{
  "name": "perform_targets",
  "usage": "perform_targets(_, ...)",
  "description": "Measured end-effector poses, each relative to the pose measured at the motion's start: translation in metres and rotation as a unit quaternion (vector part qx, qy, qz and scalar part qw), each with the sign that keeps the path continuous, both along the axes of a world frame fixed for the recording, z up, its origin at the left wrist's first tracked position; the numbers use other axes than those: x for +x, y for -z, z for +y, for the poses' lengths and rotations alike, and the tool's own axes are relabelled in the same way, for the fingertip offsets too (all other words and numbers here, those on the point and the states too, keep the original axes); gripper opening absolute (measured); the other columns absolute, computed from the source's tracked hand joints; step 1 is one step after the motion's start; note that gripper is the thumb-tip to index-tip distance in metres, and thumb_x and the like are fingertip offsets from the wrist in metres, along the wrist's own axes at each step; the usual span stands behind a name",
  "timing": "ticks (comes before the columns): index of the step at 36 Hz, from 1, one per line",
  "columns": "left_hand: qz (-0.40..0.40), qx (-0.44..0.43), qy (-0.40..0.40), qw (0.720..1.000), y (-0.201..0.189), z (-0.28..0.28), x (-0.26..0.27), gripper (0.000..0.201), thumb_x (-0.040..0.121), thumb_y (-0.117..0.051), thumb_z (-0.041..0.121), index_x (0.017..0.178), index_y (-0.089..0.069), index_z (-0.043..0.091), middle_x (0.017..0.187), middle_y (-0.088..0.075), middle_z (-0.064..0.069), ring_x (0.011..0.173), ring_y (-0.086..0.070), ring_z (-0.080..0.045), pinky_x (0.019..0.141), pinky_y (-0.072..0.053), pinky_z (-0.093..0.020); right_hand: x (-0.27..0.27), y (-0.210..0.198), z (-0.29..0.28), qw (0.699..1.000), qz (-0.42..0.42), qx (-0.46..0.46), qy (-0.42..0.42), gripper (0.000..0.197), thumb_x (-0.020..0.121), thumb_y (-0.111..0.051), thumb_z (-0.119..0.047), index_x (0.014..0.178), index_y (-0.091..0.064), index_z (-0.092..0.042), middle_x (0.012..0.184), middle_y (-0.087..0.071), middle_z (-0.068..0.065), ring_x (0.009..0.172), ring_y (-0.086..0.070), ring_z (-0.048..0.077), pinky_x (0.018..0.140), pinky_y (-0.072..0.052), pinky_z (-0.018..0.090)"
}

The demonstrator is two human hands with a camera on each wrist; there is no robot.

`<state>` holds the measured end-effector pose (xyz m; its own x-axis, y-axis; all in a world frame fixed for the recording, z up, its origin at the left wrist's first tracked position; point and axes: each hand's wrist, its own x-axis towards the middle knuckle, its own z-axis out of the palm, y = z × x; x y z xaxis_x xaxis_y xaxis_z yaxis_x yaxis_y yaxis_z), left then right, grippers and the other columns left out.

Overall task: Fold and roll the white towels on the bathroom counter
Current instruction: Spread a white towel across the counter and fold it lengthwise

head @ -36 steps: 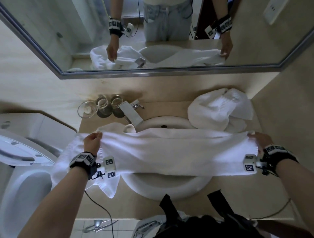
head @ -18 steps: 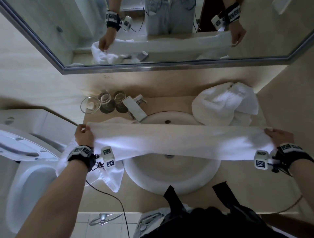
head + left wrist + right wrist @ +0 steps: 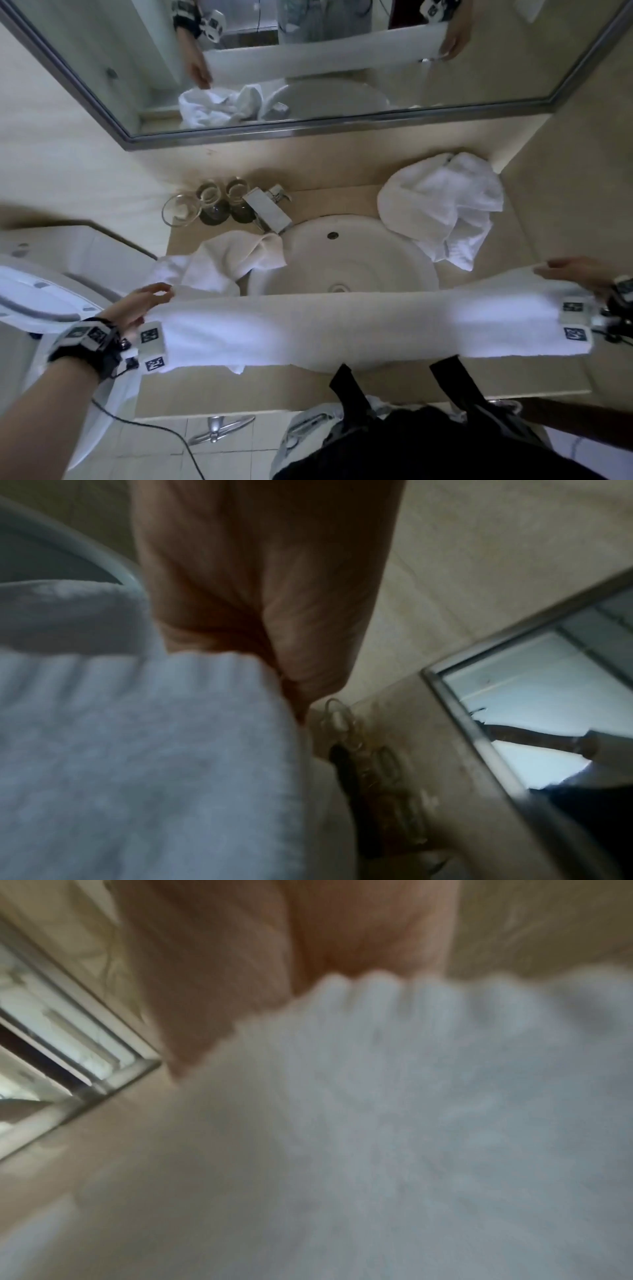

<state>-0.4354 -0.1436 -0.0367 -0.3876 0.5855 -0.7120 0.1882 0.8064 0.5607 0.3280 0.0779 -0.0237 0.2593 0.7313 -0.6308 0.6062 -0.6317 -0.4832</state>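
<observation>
White terry towel (image 3: 359, 329), folded into a long band, hangs stretched above the near rim of the round white basin (image 3: 404, 253); left hand (image 3: 137, 308) and right hand (image 3: 575, 274) pinch its ends, likely keeping it taut for folding.

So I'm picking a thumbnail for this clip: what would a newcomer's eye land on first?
First, the long white towel stretched across the sink, its ends pinched by the left hand and the right hand. Next, the crumpled towel at the counter's back right and another rumpled towel left of the sink. The mirror above repeats the scene.
</observation>
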Motion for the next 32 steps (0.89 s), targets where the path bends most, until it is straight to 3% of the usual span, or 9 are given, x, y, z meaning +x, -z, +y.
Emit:
perform_targets(4,0.101,0.031,-0.052,0.993,0.023,0.012,0.023,0.013,0.094,-0.057,0.011,0.105,-0.060,0.006,0.066,-0.048,-0.013,0.050,-0.041,-0.018,0.044,-0.031,-0.019,-0.020,0.022,-0.003,0.998,-0.001,0.066,0.022,0.045,0.082,-0.072,-0.021,0.123,-0.061,-0.008,0.122,-0.061,0.019,0.105,-0.060,0.031,0.096,-0.044,0.037)
perform_targets(7,0.162,0.067,-0.060,0.983,0.034,0.021,0.054,0.019,0.092,-0.057,0.006,0.107,-0.063,-0.004,0.081,-0.060,-0.022,0.064,-0.057,-0.031,0.053,-0.049,-0.021,-0.037,0.046,-0.009,0.993,-0.029,0.116,0.009,0.033,0.085,-0.064,-0.006,0.118,-0.065,-0.005,0.115,-0.064,0.024,0.092,-0.067,0.015,0.072,-0.048,0.013)
perform_targets(12,0.188,0.077,-0.137,0.970,0.046,0.024,0.076,0.023,0.090,-0.060,0.016,0.110,-0.060,0.005,0.111,-0.064,-0.025,0.103,-0.061,-0.042,0.086,-0.049,-0.047,-0.064,0.061,-0.020,0.991,-0.068,0.099,0.065,0.047,0.091,-0.057,-0.027,0.135,-0.047,-0.014,0.136,-0.051,0.019,0.117,-0.052,0.041,0.096,-0.046,0.051)
perform_targets(16,0.138,0.069,-0.143,0.978,0.044,0.022,0.081,0.051,0.091,-0.061,0.036,0.121,-0.053,-0.005,0.117,-0.060,-0.016,0.108,-0.058,-0.032,0.094,-0.046,-0.045,-0.063,0.065,-0.032,0.993,-0.062,0.014,0.101,0.074,0.084,-0.061,-0.051,0.136,-0.045,-0.002,0.138,-0.047,0.023,0.107,-0.052,0.035,0.090,-0.039,0.040)
perform_targets(21,0.043,0.046,-0.163,0.985,0.039,0.000,0.076,0.067,0.078,-0.070,0.050,0.114,-0.062,-0.006,0.085,-0.063,-0.018,0.075,-0.055,-0.028,0.074,-0.047,-0.037,-0.049,0.077,-0.049,0.991,-0.109,-0.071,0.029,0.069,0.084,-0.068,-0.035,0.136,-0.044,0.004,0.141,-0.043,0.026,0.126,-0.044,0.041,0.101,-0.035,0.043)
perform_targets(24,-0.057,0.004,-0.141,0.988,0.037,-0.015,0.077,0.072,0.082,-0.071,0.037,0.136,-0.045,-0.001,0.145,-0.036,-0.028,0.135,-0.033,-0.044,0.112,-0.024,-0.052,-0.045,0.075,-0.059,0.994,-0.100,-0.050,0.022,0.066,0.089,-0.063,-0.035,0.140,-0.041,0.000,0.146,-0.038,0.023,0.131,-0.040,0.040,0.107,-0.029,0.043)
perform_targets(26,-0.093,-0.020,-0.096,0.991,0.041,-0.025,0.072,0.080,0.074,-0.079,0.040,0.138,-0.043,0.006,0.151,-0.034,-0.016,0.142,-0.027,-0.034,0.117,-0.014,-0.052,-0.045,0.073,-0.063,0.995,-0.090,-0.042,0.031,0.067,0.088,-0.063,-0.037,0.140,-0.041,0.000,0.146,-0.038,0.022,0.130,-0.040,0.039,0.107,-0.029,0.044)
perform_targets(29,-0.094,-0.056,-0.046,0.993,0.044,-0.037,0.067,0.081,0.058,-0.085,0.044,0.128,-0.053,0.017,0.134,-0.056,-0.003,0.131,-0.043,-0.024,0.113,-0.022,-0.050,-0.045,0.075,-0.068,0.995,-0.072,-0.057,0.034,0.066,0.077,-0.072,-0.044,0.119,-0.057,0.004,0.108,-0.064,0.023,0.092,-0.062,0.031,0.074,-0.048,0.034)
perform_targets(32,-0.071,-0.034,-0.063,0.995,0.046,-0.037,0.074,0.057,0.064,-0.080,0.034,0.114,-0.064,0.014,0.120,-0.066,-0.003,0.124,-0.049,-0.024,0.106,-0.026,-0.044,-0.046,0.073,-0.078,0.992,-0.045,-0.092,0.071,0.033,0.083,-0.072,-0.028,0.097,-0.056,-0.002,0.047,-0.058,0.005,0.040,-0.055,0.023,0.036,-0.038,0.022)
